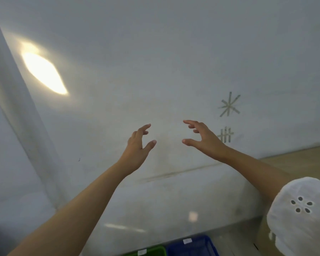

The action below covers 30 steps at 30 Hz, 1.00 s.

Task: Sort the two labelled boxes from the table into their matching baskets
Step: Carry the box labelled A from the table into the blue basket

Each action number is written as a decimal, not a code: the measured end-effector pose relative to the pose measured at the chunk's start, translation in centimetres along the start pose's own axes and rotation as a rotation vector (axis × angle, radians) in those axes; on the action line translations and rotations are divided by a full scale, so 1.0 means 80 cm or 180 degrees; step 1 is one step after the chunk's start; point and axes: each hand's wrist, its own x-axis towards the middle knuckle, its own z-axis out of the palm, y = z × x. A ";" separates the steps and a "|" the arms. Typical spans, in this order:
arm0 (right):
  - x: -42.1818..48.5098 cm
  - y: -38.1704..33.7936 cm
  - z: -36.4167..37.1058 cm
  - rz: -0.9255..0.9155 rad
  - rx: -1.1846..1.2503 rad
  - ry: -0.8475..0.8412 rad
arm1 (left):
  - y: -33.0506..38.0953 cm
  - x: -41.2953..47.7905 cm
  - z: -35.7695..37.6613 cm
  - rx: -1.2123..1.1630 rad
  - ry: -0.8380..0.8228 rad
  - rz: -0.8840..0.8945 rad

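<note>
My left hand (138, 145) and my right hand (203, 138) are raised in front of a pale wall, palms facing each other with a gap between them. Both have fingers spread and curved, and nothing is in either. At the bottom edge the rim of a green basket (151, 251) shows, with a small white label. Right beside it sits a blue basket (194, 246), also with a white label on its rim. No labelled boxes and no table top with boxes are in view.
The pale wall (155, 61) fills most of the view, with a bright light patch (44, 72) at upper left and tape marks (229, 105) at right. A tan surface (303, 156) runs along the right. My white sleeve (301, 215) covers the lower right corner.
</note>
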 end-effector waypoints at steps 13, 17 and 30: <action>-0.011 0.161 -0.202 0.0615 0.0799 -0.0824 | 0.138 0.052 0.210 -0.0982 0.0313 -0.0784; -0.018 0.207 -0.247 0.0737 0.0851 -0.0837 | 0.174 0.056 0.264 -0.0970 0.0296 -0.0835; -0.030 0.313 -0.321 0.0966 0.0942 -0.0624 | 0.241 0.097 0.378 -0.0633 -0.0234 -0.0581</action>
